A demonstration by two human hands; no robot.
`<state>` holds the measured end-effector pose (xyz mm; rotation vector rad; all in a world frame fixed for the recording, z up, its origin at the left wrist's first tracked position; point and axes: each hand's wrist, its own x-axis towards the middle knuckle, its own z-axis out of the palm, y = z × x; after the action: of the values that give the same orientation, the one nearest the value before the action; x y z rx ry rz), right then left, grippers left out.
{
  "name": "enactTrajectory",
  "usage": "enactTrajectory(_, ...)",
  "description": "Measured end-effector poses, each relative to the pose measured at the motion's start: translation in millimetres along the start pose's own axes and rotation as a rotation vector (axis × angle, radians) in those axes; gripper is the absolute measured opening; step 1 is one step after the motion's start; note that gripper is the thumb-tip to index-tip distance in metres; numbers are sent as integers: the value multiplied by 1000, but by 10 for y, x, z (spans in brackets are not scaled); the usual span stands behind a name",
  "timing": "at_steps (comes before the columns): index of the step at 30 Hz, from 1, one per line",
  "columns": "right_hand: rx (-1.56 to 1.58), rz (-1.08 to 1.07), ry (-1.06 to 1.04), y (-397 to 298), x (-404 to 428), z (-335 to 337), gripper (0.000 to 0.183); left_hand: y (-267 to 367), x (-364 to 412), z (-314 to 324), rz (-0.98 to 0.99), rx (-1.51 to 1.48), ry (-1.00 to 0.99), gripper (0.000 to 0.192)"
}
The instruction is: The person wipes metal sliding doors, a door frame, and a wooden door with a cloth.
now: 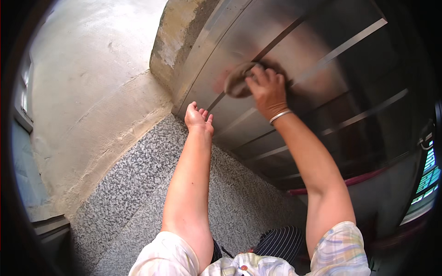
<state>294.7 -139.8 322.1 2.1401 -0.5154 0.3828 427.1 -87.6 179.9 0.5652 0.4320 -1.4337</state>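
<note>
My right hand (270, 91) holds a bunched grey-brown cloth (236, 82) against a shiny metal door (324, 45), its fingers bent over the cloth. Both the hand and the cloth are slightly blurred. A silver bangle (280, 116) circles that wrist. Dark and bright bands cross the door, and its polished surface gives back soft reflections. To the left and lower, my left hand (198, 118) is held near the door's edge, palm turned up and fingers apart, with nothing in it. Whether it touches the metal I cannot tell.
Speckled granite slabs (138, 179) lie below my arms. Beyond their edge, rough concrete ground (93, 103) stretches left. A worn masonry post (179, 34) adjoins the door frame (203, 51). At right are a dark red strip (366, 176) and a bright window (426, 183).
</note>
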Motion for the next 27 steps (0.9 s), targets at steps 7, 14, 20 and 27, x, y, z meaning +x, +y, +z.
enactTrajectory(7,-300,424,422,1096,814,-1076,31,-152,90,3,-5,50,6,70)
enactTrajectory(14,-67,145,-86,-284,-488,81,19,-210,14,67,-18,62,-7,69)
enactTrajectory(20,137,150,-319,-331,-1295,-260,18,-187,-110,138,28,74,-83,68)
enactTrajectory(27,-247,440,415,1545,-365,-1457,35,-422,-56,125,3,152,-32,66)
